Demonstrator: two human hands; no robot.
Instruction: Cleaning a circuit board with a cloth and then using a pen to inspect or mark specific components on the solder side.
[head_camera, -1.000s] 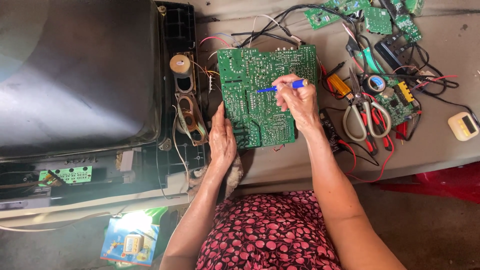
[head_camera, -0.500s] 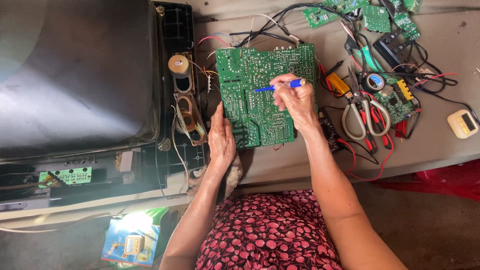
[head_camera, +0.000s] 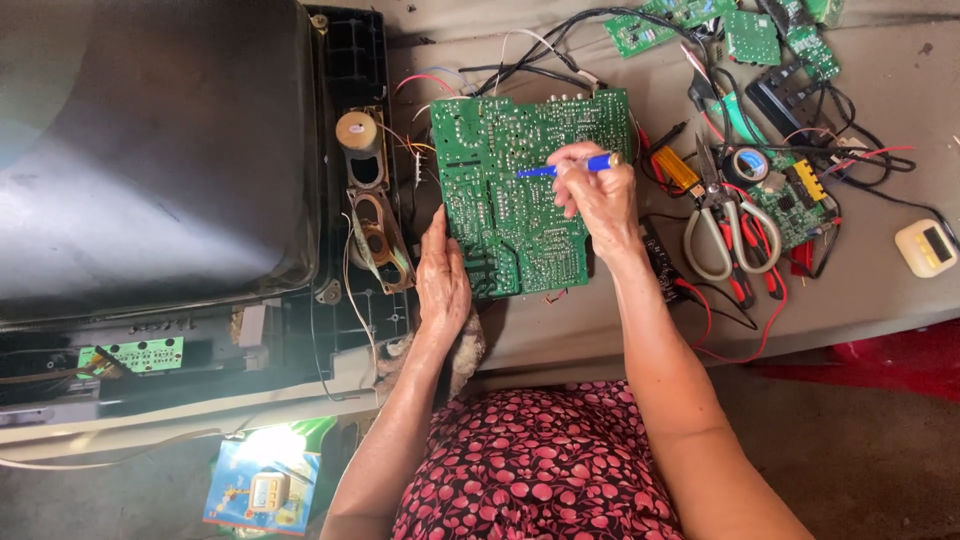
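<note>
A blue pen-shaped tool (head_camera: 566, 168) is being gripped in the right hand (head_camera: 600, 200), fingers curled tight around it, tip being pointed left onto the green circuit board (head_camera: 510, 205). The board is lying flat on the counter (head_camera: 860, 290), directly under the right hand. The board's lower left edge is being pressed by the left hand (head_camera: 442, 280), fingers flat and together, nothing being gripped. A scrap of cloth (head_camera: 465, 350) is being covered partly by the left wrist at the counter edge.

Just right of the right hand, grey-handled scissors (head_camera: 722, 235) and red-handled pliers (head_camera: 755, 270) are lying among red and black wires (head_camera: 720, 320). Further right, a small white meter (head_camera: 926, 247) is sitting. Above the right hand, smaller green boards (head_camera: 690, 15) are being seen scattered. Left of the left hand, an opened television set (head_camera: 150, 160) is lying face down, its oval speakers (head_camera: 375, 240) being exposed beside the board. Below the left arm, a blue packaged item (head_camera: 265, 490) is lying on the floor.
</note>
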